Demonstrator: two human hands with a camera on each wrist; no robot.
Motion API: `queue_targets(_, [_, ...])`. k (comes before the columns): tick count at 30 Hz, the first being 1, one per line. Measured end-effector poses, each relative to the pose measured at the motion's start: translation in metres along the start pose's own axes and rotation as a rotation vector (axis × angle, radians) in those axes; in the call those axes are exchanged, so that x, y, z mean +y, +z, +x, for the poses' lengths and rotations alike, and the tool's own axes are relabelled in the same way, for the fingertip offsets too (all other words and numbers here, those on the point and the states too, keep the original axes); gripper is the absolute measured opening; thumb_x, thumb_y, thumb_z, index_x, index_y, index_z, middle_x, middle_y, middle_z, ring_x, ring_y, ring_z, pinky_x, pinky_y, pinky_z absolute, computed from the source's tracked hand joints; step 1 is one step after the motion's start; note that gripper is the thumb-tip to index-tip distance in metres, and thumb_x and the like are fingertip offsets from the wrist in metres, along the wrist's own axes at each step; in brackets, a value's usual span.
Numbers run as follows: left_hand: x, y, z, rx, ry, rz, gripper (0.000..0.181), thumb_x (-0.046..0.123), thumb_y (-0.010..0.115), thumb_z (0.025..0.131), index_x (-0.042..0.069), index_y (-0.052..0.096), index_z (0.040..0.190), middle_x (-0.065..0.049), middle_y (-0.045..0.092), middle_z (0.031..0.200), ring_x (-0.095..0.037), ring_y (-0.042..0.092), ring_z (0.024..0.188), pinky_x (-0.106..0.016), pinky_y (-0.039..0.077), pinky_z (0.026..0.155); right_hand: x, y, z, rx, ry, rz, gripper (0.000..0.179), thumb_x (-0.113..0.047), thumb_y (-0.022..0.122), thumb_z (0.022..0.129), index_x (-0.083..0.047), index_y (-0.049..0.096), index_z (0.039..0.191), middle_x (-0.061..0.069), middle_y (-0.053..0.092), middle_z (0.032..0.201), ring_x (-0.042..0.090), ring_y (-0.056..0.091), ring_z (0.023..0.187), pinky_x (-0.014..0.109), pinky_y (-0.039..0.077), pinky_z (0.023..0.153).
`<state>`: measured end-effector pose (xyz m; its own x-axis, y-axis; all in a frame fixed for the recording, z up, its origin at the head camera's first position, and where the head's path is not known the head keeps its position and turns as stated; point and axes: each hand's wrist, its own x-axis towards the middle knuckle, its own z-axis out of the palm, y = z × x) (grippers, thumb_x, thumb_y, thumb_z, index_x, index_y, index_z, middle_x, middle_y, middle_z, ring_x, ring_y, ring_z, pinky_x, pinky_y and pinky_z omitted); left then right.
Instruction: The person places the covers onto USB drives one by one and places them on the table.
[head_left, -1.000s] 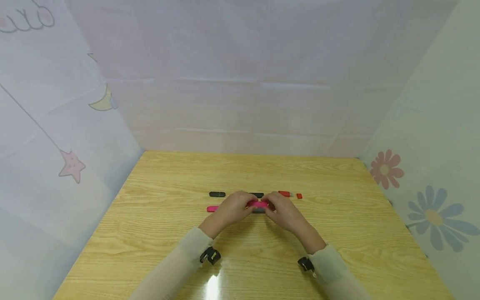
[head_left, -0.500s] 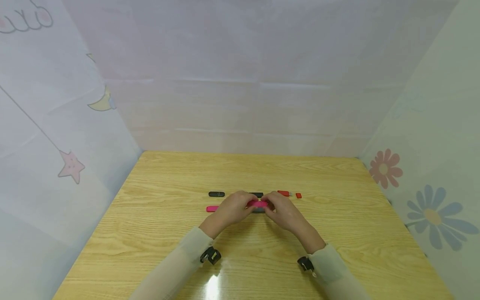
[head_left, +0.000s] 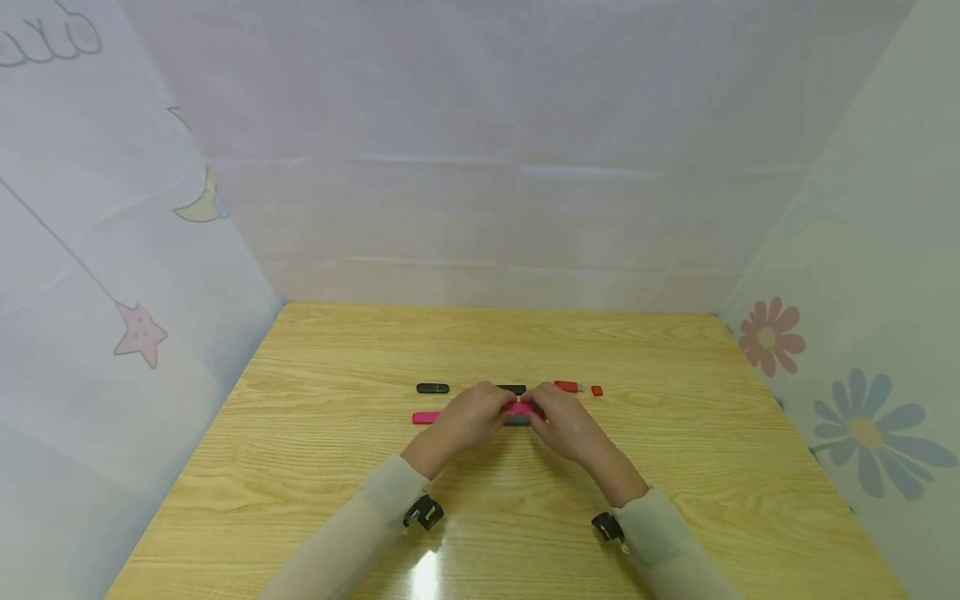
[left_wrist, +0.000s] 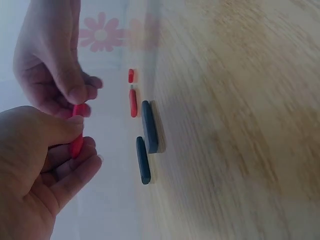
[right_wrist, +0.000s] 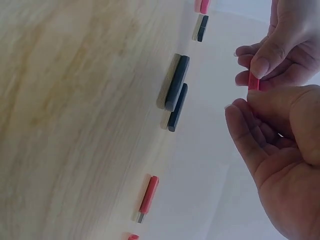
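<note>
A small pink stick [head_left: 518, 407], shaped like a USB stick, is held lengthwise above the table between both hands. My left hand [head_left: 472, 415] pinches one end between thumb and fingers. With thumb and fingertips, my right hand [head_left: 567, 425] grips the other end. The wrist views show the stick [left_wrist: 76, 147] looking red, much of it covered by fingers. Beyond and below the hands lie a thick dark grey stick [left_wrist: 149, 127] and a slimmer black stick [left_wrist: 143, 160]. Whether a cap is on the held stick is hidden.
On the wooden table [head_left: 360, 517], a black USB stick [head_left: 432, 388] lies at the back left and a pink stick [head_left: 426, 417] near my left wrist. A red USB stick [head_left: 568, 387] with bare metal plug lies right, beside its red cap [head_left: 597, 391].
Both hands keep hold of the pink stick in nearly the same place. The fingertips have drawn slightly closer together over it. Nothing on the table has moved.
</note>
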<state>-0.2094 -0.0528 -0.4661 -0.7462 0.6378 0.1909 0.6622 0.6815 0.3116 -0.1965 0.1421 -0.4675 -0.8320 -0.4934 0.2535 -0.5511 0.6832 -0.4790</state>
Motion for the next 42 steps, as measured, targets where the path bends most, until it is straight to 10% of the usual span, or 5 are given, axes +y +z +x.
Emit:
queue_targets(15, [0.0035, -0.0035, -0.0017, 0.072, 0.085, 0.154, 0.014, 0.018, 0.059, 0.099, 0.009, 0.067, 0.105, 0.001, 0.066, 0.091, -0.010, 0.057, 0.080, -0.018, 0.048, 0.068, -0.0061, -0.0002, 0.0011, 0.045, -0.025, -0.044, 0.009, -0.004, 0.067, 0.092, -0.005, 0.066, 0.100, 0.003, 0.061, 0.096, 0.014, 0.057, 0.081, 0.030, 0.052, 0.070])
queue_targets(42, [-0.0015, 0.0015, -0.0013, 0.001, 0.024, 0.001, 0.023, 0.021, 0.066, 0.095, 0.010, 0.067, 0.116, 0.000, 0.067, 0.106, -0.012, 0.061, 0.098, -0.021, 0.051, 0.079, 0.0002, -0.0080, -0.0051, -0.016, -0.005, -0.025, 0.017, -0.005, 0.068, 0.089, -0.009, 0.068, 0.105, -0.002, 0.062, 0.095, 0.007, 0.055, 0.075, 0.024, 0.050, 0.066])
